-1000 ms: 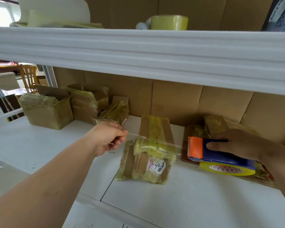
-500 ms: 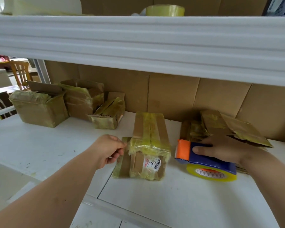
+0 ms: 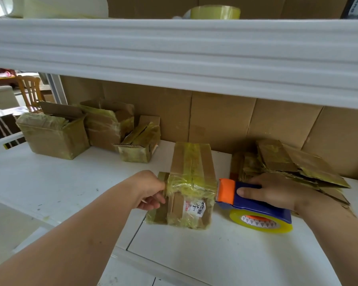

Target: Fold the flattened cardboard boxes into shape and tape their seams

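The box (image 3: 191,186) sits mid-worktop, long axis running away from us — left hand (image 3: 148,189) pinching tape at its near-left edge, right hand (image 3: 275,190) gripping the tape dispenser (image 3: 254,205) just beside its right.

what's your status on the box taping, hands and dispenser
Left hand pressing tape onto box left side. Right hand gripping tape dispenser, at box's right edge. Flattened boxes stacked behind right hand, nothing blocking.
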